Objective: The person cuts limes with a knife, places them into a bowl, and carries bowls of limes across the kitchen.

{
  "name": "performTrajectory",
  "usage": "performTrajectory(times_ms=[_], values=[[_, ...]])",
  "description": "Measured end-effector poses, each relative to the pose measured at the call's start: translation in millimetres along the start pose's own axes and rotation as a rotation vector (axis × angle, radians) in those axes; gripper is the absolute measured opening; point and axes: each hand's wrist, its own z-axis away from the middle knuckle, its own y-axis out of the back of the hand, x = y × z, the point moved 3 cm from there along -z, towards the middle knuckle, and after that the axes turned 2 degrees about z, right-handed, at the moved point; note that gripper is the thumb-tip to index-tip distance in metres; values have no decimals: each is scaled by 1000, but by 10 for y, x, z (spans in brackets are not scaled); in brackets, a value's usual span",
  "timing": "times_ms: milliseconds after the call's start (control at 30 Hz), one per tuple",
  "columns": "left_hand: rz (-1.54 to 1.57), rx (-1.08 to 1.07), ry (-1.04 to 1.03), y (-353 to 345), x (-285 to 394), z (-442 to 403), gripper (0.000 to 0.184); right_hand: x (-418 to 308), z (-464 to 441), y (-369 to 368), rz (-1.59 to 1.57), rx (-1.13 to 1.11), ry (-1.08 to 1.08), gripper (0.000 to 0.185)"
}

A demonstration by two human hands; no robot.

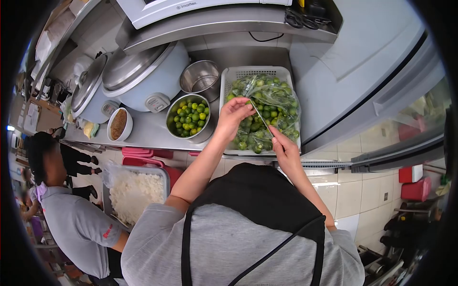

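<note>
My right hand is closed around the handle of a small knife, its blade angled up and left. The blade's tip reaches the fingertips of my left hand, which are pinched together; whatever they hold is too small to make out. Beneath both hands, small green limes fill a clear plastic bag in a white perforated basket. To the left, a steel pot holds more green and yellowish limes.
An empty steel pot stands behind the lime pot. Further left are large rice cookers and a white bowl of brown grains. A shelf hangs above. A co-worker stands at left, by a tub of white rice-like food.
</note>
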Motion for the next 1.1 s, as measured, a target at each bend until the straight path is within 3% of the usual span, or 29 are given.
performTrajectory(times_ms=[100,167,333,467,600,667,733,1100], values=[[-153,-22,1,1,-72,29,20,-28,-97,-19,31,6,35,29],[-141,-11,8,2,-73,48,20,-44,-179,-30,82,-60,-111,28],[-219,-50,24,28,-93,143,20,67,-194,-134,51,-9,-16,28],[-279,-120,179,-81,-295,336,25,149,-256,-60,76,58,-51,29],[-223,-17,42,15,-138,164,25,31,-200,14,53,12,-61,29],[-183,9,66,96,-76,112,27,0,-106,18,46,-38,-73,29],[-182,56,-62,161,1,67,27,-25,-45,-15,35,-91,-81,28],[-313,-10,0,-7,-104,180,22,6,-220,-139,53,-13,-16,31]])
